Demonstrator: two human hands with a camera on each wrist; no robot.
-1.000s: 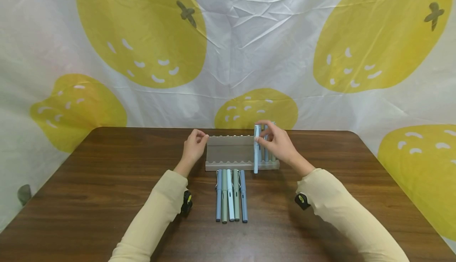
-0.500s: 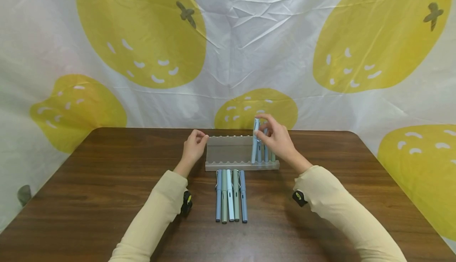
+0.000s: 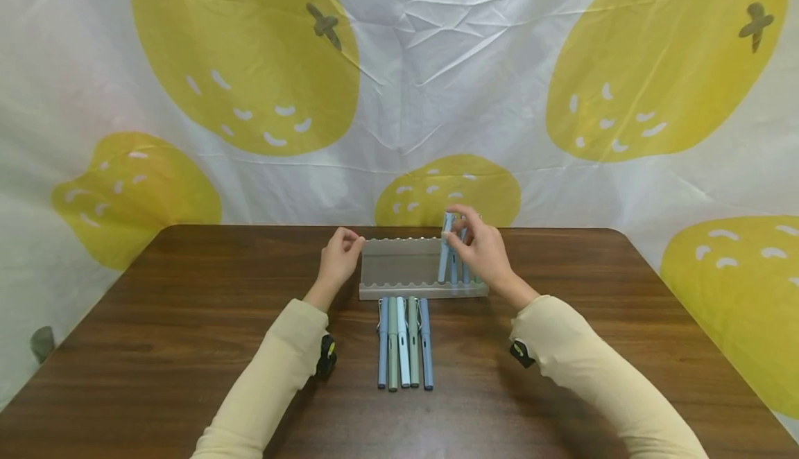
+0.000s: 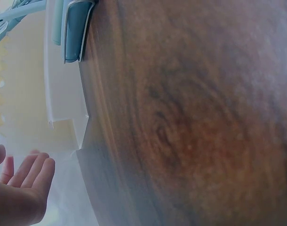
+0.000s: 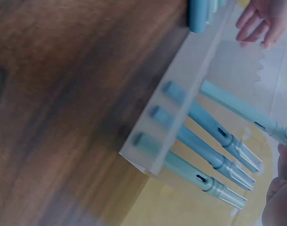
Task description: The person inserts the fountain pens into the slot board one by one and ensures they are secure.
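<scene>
A frosted, translucent pen rack [image 3: 399, 265] with scalloped edges stands toward the back of the table. At its upper left corner my left hand [image 3: 339, 261] pinches the edge between thumb and fingers. My right hand [image 3: 487, 251] grips a light blue pen [image 3: 444, 258] near its capped top, nearly upright. In the right wrist view this pen's lower end [image 5: 207, 88] shows just inside the rack's front lip, apart from its neighbours. Three pens stand in the rack's right slots: two blue, including this blue pen [image 5: 200, 146], and a green pen [image 5: 186, 169] at the end.
Several blue, green and light blue pens [image 3: 404, 341] lie side by side on the wooden table [image 3: 187, 348], in front of the rack. Behind the table hangs a white cloth [image 3: 399, 98] with a yellow fruit print.
My right hand has lifted the light blue pen from in front of the rack and brought it back over the front lip, slightly left. My left hand stays at the corner.
</scene>
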